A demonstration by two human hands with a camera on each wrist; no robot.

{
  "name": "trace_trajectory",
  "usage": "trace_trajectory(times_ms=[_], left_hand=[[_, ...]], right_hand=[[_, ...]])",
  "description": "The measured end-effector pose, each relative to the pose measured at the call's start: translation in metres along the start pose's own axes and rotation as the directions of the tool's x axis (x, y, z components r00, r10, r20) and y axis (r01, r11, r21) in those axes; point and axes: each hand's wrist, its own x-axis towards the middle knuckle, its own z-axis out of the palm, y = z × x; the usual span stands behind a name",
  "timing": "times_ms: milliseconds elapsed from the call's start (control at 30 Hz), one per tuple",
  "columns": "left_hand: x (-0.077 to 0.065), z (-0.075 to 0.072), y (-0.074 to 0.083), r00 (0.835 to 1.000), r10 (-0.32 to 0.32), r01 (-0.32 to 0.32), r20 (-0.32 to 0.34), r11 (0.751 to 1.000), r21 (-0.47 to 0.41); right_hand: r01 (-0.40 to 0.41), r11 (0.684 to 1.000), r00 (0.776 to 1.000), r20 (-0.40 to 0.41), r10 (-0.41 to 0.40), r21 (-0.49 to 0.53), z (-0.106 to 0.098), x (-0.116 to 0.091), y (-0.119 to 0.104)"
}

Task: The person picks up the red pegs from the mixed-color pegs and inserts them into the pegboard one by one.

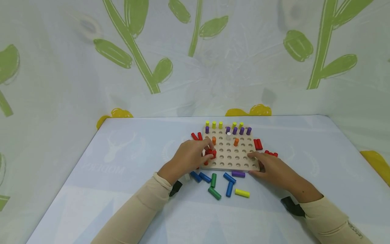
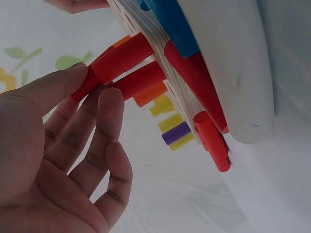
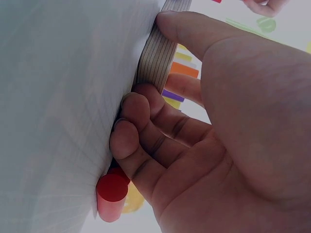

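A wooden pegboard (image 1: pixel 233 166) with rows of round holes lies on the table, with yellow, purple, orange and white pegs standing towards its far side. My left hand (image 1: pixel 193 152) is over its near left part. Its thumb and fingers pinch a red peg (image 2: pixel 81 88). Against that peg, two other red pegs (image 2: pixel 124 58) stand upright in the board. At the near right corner, my right hand (image 1: pixel 272 167) grips the board, thumb on the front edge (image 3: pixel 158 58), index finger over the top and other fingers along the side. Partly hidden by the left hand are the board's left holes.
Loose blue pegs (image 1: pixel 229 189), green pegs (image 1: pixel 214 193), a purple peg (image 1: pixel 238 174) and a yellow peg (image 1: pixel 242 193) lie before the board. Red pegs (image 1: pixel 258 144) lie to its right, others to its left. A patterned curtain (image 1: pixel 237 74) hangs behind the table.
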Motion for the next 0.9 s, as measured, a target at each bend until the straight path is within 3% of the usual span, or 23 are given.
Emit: trace_trajectory(times_ms=[367,900], left_hand=[[-0.0004,0.0038,-0.0001,0.997,0.063,-0.063,0.045,0.998,0.006],[-0.0007,0.0071,-0.0014,0.993,0.117,-0.117,0.027,0.993,0.018]], right_hand=[[0.0,1.0,1.0,-0.004,0.0,-0.007,-0.0009,-0.001,-0.0013],[0.008,1.0,1.0,0.003,-0.008,-0.004,-0.0035,0.0005,-0.0021]])
